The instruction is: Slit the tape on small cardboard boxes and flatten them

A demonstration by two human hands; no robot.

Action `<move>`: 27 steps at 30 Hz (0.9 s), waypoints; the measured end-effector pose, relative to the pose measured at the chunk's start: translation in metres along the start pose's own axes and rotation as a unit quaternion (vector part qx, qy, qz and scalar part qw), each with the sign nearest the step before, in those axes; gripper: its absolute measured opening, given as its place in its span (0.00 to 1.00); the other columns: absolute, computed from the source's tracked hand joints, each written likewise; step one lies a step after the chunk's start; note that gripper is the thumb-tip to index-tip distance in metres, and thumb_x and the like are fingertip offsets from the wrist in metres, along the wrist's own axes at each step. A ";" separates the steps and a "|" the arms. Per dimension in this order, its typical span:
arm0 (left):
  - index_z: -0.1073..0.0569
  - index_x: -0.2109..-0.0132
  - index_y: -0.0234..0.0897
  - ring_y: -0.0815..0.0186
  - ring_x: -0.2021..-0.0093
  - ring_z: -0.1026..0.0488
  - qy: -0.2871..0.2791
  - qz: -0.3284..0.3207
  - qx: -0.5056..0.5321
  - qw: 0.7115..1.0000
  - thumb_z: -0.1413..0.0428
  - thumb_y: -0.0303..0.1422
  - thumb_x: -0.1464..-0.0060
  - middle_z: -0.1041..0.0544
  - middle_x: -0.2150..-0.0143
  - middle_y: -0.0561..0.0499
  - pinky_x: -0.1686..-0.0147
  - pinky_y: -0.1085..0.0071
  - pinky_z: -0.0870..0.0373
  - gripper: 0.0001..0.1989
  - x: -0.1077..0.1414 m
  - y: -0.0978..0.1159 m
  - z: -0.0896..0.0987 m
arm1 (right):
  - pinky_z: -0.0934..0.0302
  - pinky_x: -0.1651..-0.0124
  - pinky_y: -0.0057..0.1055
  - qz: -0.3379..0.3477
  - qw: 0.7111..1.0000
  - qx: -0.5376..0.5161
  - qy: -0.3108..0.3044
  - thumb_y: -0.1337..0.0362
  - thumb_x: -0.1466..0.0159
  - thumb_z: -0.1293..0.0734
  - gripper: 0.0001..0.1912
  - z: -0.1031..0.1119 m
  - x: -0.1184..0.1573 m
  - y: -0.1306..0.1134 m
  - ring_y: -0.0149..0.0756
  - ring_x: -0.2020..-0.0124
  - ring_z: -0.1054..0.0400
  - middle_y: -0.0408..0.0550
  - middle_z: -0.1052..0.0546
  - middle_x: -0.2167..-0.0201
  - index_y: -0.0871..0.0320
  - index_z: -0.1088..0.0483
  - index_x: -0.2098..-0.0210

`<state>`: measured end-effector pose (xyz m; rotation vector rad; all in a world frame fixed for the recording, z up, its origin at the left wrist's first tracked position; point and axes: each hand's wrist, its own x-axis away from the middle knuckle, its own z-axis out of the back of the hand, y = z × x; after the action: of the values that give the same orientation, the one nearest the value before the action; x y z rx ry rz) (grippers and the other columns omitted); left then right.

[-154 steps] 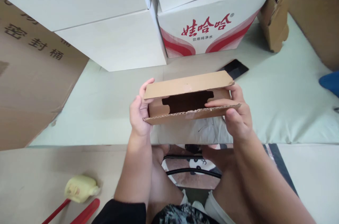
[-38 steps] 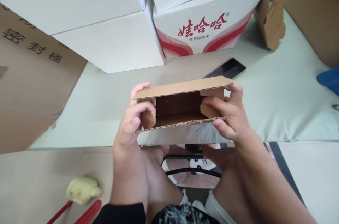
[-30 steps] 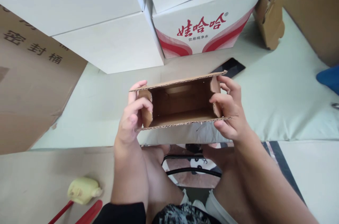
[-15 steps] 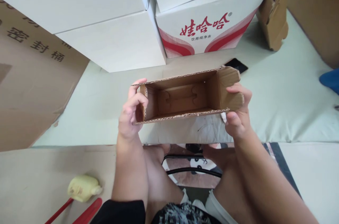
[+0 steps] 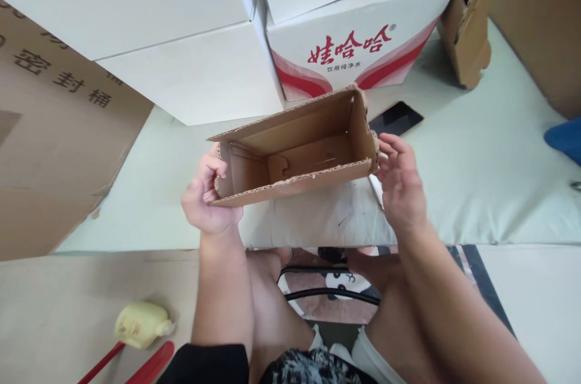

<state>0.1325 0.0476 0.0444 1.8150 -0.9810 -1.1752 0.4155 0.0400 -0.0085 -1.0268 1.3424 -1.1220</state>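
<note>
A small open-topped cardboard box (image 5: 272, 192) is held tilted above a pale green covered surface, its right end raised and turned away from me. Inside it, bare brown walls and a slotted bottom show. My left hand (image 5: 211, 196) grips the box's left end, fingers hooked over the edge. At the other end, my right hand (image 5: 402, 184) has its fingers loosely stretched out against or just beside the outer wall; contact is hard to make out. Just beyond the right hand lies a dark phone (image 5: 399, 119).
Large white boxes (image 5: 190, 78) and a white-and-red printed carton (image 5: 363, 45) stand behind. Another open cardboard box (image 5: 465, 48) stands at the back right. Big brown cartons (image 5: 63, 148) flank the left. A yellow bottle (image 5: 140, 323) lies on the floor near red handles (image 5: 152, 363).
The box has tilted, its right end rising away from me. Its right end flaps now fold up or inward. My right hand has loosened from the flaps; my left hand has shifted slightly left.
</note>
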 end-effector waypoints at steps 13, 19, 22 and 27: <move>0.37 0.75 0.37 0.64 0.70 0.35 0.028 -0.082 0.071 0.994 0.44 0.46 0.52 0.34 0.70 0.51 0.62 0.64 0.34 0.17 -0.002 0.009 -0.011 | 0.27 0.51 0.45 -0.271 0.954 -0.122 -0.028 0.46 0.40 0.31 0.29 -0.010 -0.006 -0.003 0.42 0.55 0.25 0.51 0.25 0.45 0.48 0.34 0.42; 0.42 0.74 0.38 0.67 0.71 0.39 0.043 -0.061 0.033 0.997 0.41 0.31 0.56 0.41 0.74 0.54 0.65 0.68 0.38 0.13 0.000 0.009 -0.012 | 0.30 0.60 0.37 -0.246 0.961 -0.126 0.028 0.49 0.38 0.34 0.23 -0.011 -0.007 -0.002 0.41 0.55 0.27 0.50 0.24 0.48 0.49 0.32 0.46; 0.43 0.74 0.38 0.66 0.70 0.37 0.050 -0.070 0.042 0.995 0.43 0.31 0.57 0.41 0.73 0.53 0.65 0.68 0.39 0.13 0.000 0.013 -0.016 | 0.30 0.55 0.42 -0.195 0.977 -0.085 0.028 0.47 0.35 0.37 0.18 -0.004 -0.007 0.000 0.45 0.54 0.28 0.51 0.21 0.53 0.52 0.29 0.53; 0.44 0.75 0.38 0.66 0.68 0.37 0.070 -0.061 0.053 0.994 0.44 0.32 0.60 0.40 0.71 0.53 0.62 0.68 0.39 0.13 -0.002 0.014 -0.018 | 0.32 0.44 0.46 -0.128 0.987 0.087 0.050 0.46 0.35 0.37 0.18 0.005 -0.005 0.003 0.49 0.51 0.28 0.52 0.21 0.55 0.54 0.27 0.59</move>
<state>0.1457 0.0462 0.0627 2.0385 -0.8762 -1.0684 0.4205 0.0450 -0.0103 -1.0445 1.1893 -1.4730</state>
